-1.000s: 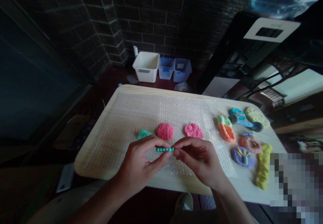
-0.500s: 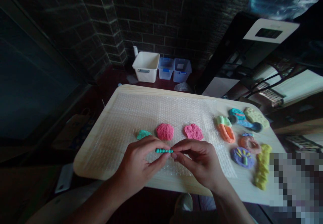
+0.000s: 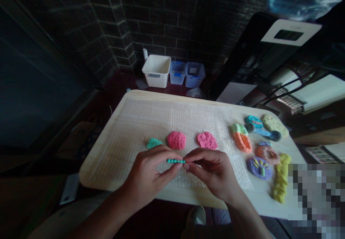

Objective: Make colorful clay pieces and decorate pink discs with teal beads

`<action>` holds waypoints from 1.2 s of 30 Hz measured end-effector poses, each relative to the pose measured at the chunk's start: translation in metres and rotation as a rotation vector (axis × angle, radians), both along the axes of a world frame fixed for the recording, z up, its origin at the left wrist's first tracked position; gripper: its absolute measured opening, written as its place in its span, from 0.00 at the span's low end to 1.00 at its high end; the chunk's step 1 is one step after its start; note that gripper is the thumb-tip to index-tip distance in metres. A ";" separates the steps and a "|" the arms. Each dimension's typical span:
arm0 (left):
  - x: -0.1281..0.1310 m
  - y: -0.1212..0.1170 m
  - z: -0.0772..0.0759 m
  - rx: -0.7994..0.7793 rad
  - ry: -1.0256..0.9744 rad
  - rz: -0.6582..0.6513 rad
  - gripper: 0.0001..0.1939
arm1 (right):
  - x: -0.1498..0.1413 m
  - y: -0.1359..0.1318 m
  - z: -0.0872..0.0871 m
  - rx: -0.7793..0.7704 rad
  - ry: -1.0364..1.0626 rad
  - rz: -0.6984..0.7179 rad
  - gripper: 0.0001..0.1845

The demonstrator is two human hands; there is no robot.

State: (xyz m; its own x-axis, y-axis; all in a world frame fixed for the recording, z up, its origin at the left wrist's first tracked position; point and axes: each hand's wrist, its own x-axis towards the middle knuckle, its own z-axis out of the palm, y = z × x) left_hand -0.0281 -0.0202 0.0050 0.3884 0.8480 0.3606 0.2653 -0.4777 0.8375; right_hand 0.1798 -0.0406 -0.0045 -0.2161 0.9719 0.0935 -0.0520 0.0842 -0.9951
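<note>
Between my two hands is a thin strip of green modelling clay (image 3: 175, 161), notched into a row of small bumps. My left hand (image 3: 148, 172) pinches it from the left, thumb below and forefinger above. The fingertips of my right hand (image 3: 211, 170) close on its right end. Just beyond my hands, on bubble wrap (image 3: 129, 131), lie a green clay lump (image 3: 154, 143), a round pink clay lump (image 3: 176, 140) and a flatter pink clay piece (image 3: 207, 140). My left fingers partly cover the green lump.
Shaped clay pieces crowd the right end of the wooden table (image 3: 199, 195): an orange and green one (image 3: 242, 138), a purple disc (image 3: 259, 168), a yellow strip (image 3: 282, 178) and several others. A white bin (image 3: 156, 72) and two clear blue boxes (image 3: 194, 75) stand on the floor by the wall.
</note>
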 end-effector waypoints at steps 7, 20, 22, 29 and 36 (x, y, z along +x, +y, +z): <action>-0.001 0.001 -0.001 -0.026 0.020 0.008 0.07 | 0.004 -0.002 -0.006 -0.052 0.037 -0.039 0.09; 0.000 0.000 -0.001 -0.037 0.032 0.015 0.06 | 0.003 -0.001 0.002 0.018 -0.053 -0.033 0.05; 0.000 0.000 -0.001 -0.045 0.033 0.016 0.05 | 0.002 -0.001 0.001 0.018 -0.060 -0.024 0.04; -0.001 0.000 0.001 -0.093 0.027 0.000 0.05 | 0.004 -0.001 0.003 0.085 -0.151 -0.021 0.07; 0.001 -0.003 0.003 -0.182 -0.015 0.007 0.11 | 0.003 -0.002 0.003 0.066 -0.126 -0.066 0.03</action>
